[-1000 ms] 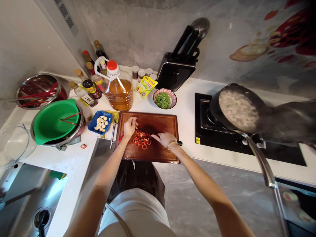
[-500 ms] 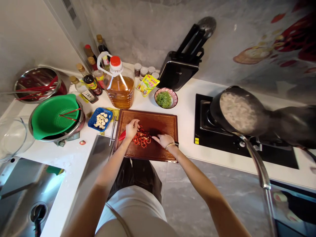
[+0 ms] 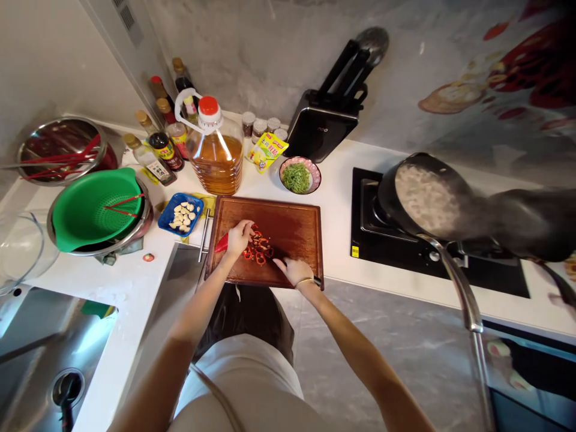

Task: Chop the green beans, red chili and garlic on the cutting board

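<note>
On the brown wooden cutting board (image 3: 292, 222), my left hand (image 3: 240, 237) is closed on a red chili pepper (image 3: 222, 243), whose tapered end sticks out to the left. My right hand (image 3: 296, 272) grips a knife (image 3: 317, 281); the end of its black handle shows behind the palm. The dark blade points toward the pepper pieces and is hard to make out. Sliced red pepper rings (image 3: 260, 257) lie in a loose pile between both hands.
Left of the board sits a blue dish (image 3: 180, 215) of garlic cloves. Behind it stand an oil jug (image 3: 218, 159), a bowl (image 3: 300, 175) of chopped greens and a knife block (image 3: 320, 129). A steaming pan (image 3: 427, 198) occupies the stove at right; its long handle juts forward.
My right hand has moved slightly left and toward me with the knife. My left hand keeps its hold on the pepper. The whole view has shifted a little.
</note>
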`<state>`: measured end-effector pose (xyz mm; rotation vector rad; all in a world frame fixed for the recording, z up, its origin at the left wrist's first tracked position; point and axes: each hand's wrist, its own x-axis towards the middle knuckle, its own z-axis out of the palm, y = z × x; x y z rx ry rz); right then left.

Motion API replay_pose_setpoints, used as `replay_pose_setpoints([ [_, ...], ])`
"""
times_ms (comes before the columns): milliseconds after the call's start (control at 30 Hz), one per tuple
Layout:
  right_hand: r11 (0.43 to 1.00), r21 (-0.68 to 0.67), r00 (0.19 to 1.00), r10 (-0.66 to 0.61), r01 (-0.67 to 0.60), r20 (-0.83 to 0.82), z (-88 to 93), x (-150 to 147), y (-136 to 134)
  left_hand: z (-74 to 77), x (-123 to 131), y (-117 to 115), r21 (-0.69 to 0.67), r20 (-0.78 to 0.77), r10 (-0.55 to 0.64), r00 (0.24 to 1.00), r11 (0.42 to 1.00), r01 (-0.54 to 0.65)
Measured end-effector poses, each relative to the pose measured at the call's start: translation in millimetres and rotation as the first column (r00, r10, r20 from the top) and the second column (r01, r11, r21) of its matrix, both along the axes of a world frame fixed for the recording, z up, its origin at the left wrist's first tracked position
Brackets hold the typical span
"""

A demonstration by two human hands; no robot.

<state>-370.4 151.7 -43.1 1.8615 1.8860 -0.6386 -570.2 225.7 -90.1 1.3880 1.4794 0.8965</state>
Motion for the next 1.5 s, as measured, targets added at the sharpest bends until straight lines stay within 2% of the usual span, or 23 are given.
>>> replay_pose_setpoints([
  [133,1.000,0.008,0.999,0.006,-0.006,-0.049,7.5,2,-2,5.6,-4,5,0.020,0.086,-0.012,0.996,1.000,0.011],
  [267,0.999,-0.021,0.992,-0.032,0.030,-0.119,14.7,-4,-16,8.6,-11,5,0.032,0.139,0.011,0.990,0.999,-0.016],
  [433,0.993,-0.096,0.977,-0.089,0.071,-0.193,0.3,-10,-27,1.7,-13,-1,-0.083,0.097,-0.029,0.995,0.996,0.037],
  [600,0.995,-0.070,0.988,-0.085,0.076,-0.128,-6.2,3,-6,-1.4,-1,12,-0.056,0.102,-0.034,0.994,0.998,0.040],
  [767,0.998,-0.030,0.998,-0.051,0.050,-0.034,10.1,18,16,7.8,14,33,-0.074,0.145,-0.039,0.989,0.996,0.050],
  [933,0.998,-0.022,0.997,-0.062,0.061,-0.035,27.6,14,14,16.0,13,41,-0.075,0.239,-0.021,0.971,0.996,0.040],
  [1033,0.995,-0.041,0.996,-0.087,0.086,-0.026,27.5,2,9,7.2,8,42,-0.079,0.240,-0.010,0.971,0.996,0.030],
  [1167,0.992,-0.053,0.993,-0.113,0.114,0.020,12.0,-11,1,-12.5,4,36,-0.117,0.224,-0.051,0.973,0.990,0.079],
  [1267,0.992,-0.041,0.993,-0.116,0.117,0.030,1.4,-12,-2,-17.7,8,33,-0.076,0.171,-0.106,0.980,0.990,0.120],
  [1333,0.993,-0.025,0.993,-0.113,0.113,0.016,0.7,-9,-2,-13.6,11,35,-0.052,0.114,-0.125,0.986,0.990,0.132],
  [1433,0.992,-0.023,0.992,-0.124,0.123,-0.013,7.7,-3,2,2.1,5,41,0.042,0.031,-0.131,0.991,0.991,0.130],
  [1500,0.988,-0.030,0.987,-0.153,0.152,-0.037,13.4,1,4,14.4,-10,42,0.195,-0.060,-0.007,0.998,0.981,0.019],
])
